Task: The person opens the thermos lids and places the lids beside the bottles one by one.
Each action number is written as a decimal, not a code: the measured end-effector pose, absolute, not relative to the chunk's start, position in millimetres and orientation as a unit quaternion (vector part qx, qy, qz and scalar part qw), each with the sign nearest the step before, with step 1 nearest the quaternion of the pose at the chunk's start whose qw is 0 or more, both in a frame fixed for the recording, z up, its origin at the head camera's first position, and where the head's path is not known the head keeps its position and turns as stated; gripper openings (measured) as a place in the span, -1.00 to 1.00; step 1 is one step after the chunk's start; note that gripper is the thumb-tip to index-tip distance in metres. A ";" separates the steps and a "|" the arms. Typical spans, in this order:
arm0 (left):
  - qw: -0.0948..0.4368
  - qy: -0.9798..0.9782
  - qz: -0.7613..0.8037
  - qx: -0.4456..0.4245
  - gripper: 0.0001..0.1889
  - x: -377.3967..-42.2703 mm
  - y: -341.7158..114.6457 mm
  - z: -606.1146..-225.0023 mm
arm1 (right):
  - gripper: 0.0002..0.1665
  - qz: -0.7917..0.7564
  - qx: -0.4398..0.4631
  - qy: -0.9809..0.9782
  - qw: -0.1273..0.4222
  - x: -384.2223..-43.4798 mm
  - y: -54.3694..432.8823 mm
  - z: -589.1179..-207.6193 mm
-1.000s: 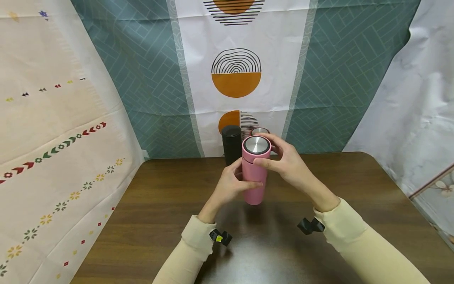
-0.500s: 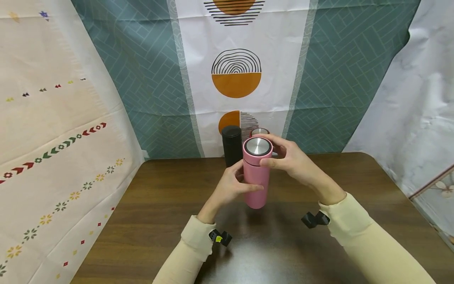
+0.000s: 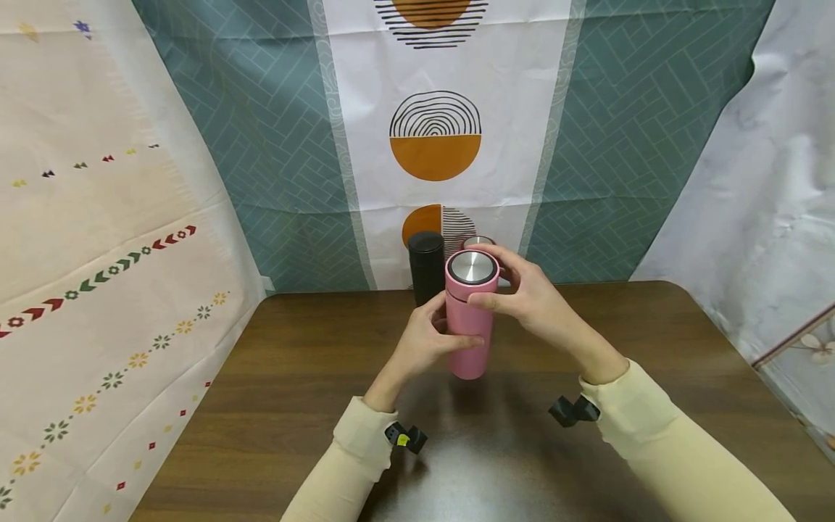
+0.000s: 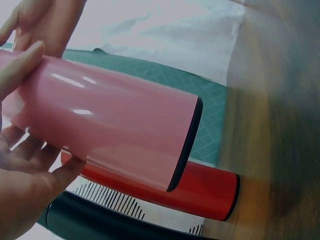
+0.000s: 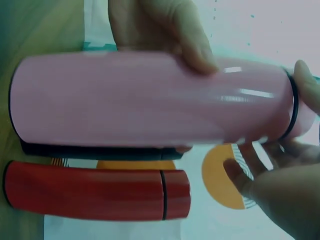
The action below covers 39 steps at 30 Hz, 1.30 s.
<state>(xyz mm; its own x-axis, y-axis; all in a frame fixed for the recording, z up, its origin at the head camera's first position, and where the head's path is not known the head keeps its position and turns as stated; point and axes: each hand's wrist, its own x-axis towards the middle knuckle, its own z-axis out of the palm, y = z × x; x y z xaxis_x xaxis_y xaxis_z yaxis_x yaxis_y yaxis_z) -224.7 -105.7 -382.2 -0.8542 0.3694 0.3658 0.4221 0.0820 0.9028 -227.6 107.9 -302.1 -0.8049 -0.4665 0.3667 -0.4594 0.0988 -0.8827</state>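
Note:
A pink thermos bottle [image 3: 471, 330] with a silver-topped lid [image 3: 472, 267] is held upright in front of me, its base off the table. My left hand [image 3: 417, 342] grips the body from the left, thumb across the front. Up at the lid, my right hand [image 3: 536, 299] holds on from the right, its thumb near the dark seam ring. The lid sits on the bottle. In the left wrist view the black base of the pink thermos [image 4: 115, 120] shows, while its top is out of frame.
Behind stand a black thermos [image 3: 427, 268] and a red thermos [image 5: 90, 193], the red one mostly hidden by the pink one in the head view. They stand towards the back of the brown wooden table [image 3: 313, 406], before a patterned cloth [image 3: 443, 72].
The pink thermos and my right hand shifted slightly right and nearer, then back left to about where they were. My left hand stays almost still, with both hands keeping their hold.

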 end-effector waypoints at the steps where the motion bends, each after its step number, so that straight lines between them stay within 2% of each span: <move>1: 0.018 -0.733 -0.623 -0.274 -0.33 -224.7 -105.8 -382.0 | -0.19 -0.599 -0.317 0.735 0.017 -228.0 109.6 -301.2; 4: 0.012 -0.724 -0.628 -0.285 -0.35 -224.9 -106.0 -382.4 | -0.19 -0.608 -0.322 0.724 0.048 -228.9 113.2 -299.1; 6: 0.013 -0.721 -0.631 -0.286 -0.35 -225.0 -105.7 -382.7 | -0.16 -0.605 -0.322 0.726 0.050 -228.7 113.5 -299.1; 10: 0.030 -0.724 -0.632 -0.273 -0.34 -224.9 -105.1 -383.0 | -0.14 -0.589 -0.321 0.742 -0.003 -227.9 109.9 -301.4; 14: 0.037 -0.730 -0.630 -0.263 -0.34 -224.2 -105.3 -382.9 | -0.21 -0.584 -0.316 0.746 -0.038 -227.0 106.6 -302.2; 27: 0.027 -0.726 -0.634 -0.265 -0.33 -225.1 -105.2 -383.5 | -0.21 -0.607 -0.320 0.726 0.032 -228.7 112.7 -297.7; 35: 0.036 -0.722 -0.640 -0.261 -0.32 -224.9 -105.5 -383.4 | -0.18 -0.598 -0.291 0.747 -0.004 -226.2 105.6 -301.2; 39: 0.034 -0.723 -0.638 -0.262 -0.32 -224.4 -105.8 -382.4 | -0.19 -0.603 -0.304 0.738 0.004 -227.6 107.3 -301.2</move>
<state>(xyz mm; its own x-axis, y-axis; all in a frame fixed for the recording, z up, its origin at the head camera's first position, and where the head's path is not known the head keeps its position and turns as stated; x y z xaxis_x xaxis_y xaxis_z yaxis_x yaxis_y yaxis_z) -224.4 -105.8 -382.4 -0.8602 0.3356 0.3841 0.4230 0.0486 0.9048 -227.6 107.3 -301.2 -0.8152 -0.4538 0.3598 -0.4429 0.0882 -0.8922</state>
